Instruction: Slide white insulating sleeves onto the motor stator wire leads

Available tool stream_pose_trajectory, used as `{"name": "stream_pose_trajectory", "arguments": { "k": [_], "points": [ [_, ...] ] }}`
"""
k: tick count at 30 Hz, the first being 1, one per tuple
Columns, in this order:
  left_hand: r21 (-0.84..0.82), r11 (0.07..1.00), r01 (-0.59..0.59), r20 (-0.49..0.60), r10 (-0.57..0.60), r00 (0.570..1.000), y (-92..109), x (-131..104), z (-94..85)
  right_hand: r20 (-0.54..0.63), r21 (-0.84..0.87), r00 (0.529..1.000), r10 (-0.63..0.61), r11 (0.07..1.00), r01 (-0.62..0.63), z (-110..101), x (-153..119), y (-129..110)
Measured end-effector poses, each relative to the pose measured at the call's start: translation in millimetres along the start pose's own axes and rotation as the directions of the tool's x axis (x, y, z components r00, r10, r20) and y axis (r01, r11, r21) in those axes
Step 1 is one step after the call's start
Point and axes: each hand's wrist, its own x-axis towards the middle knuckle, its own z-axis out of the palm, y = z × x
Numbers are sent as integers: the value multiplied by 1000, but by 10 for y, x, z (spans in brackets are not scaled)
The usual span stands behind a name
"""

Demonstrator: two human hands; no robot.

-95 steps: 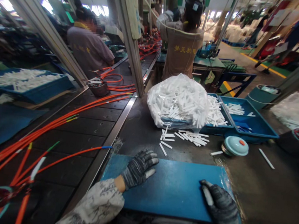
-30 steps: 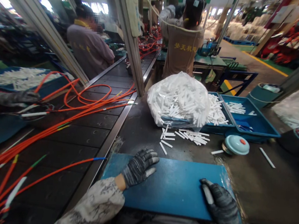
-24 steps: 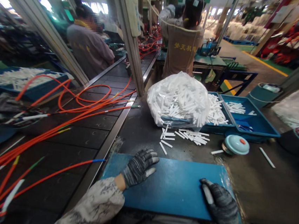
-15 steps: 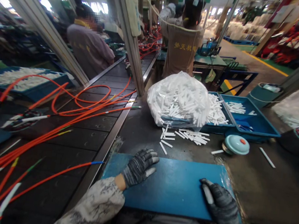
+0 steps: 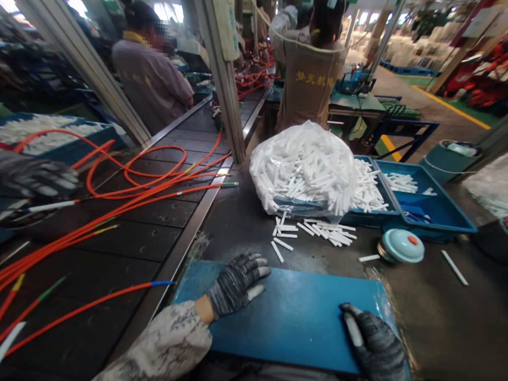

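Note:
My left hand [image 5: 238, 285], in a grey knitted glove with pale fingertips, lies on the left part of a blue mat [image 5: 295, 320]. Its fingers are stretched out and hold nothing. On the mat's right side rests my right hand [image 5: 376, 349], gloved alike, its thumb and forefinger reaching forward with nothing visible between them. The other fingers of that hand are partly hidden. Beyond the mat lie loose short white tubes [image 5: 331, 232], in front of a clear plastic bag [image 5: 303, 168] full of the same tubes. Neither hand touches them.
Orange cables [image 5: 112, 216] run along the slatted conveyor [image 5: 158, 205] on my left. A co-worker's gloved hand [image 5: 35, 175] reaches in at far left. Blue bins [image 5: 453, 218] and a round light-blue container [image 5: 403, 247] stand right. Two people work farther back.
A co-worker's gloved hand has come in from the left over the cable ends. The cables on the conveyor have shifted slightly left and toward me. Both my hands have stayed still.

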Motion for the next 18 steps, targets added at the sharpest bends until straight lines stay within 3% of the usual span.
{"name": "stream_pose_trajectory", "arguments": {
  "k": [18],
  "points": [
    [-12,1000,13,12,-13,1000,-4,-8,11,-6,-20,1000,-1,1000,1,21,-22,-13]
  ]
}}
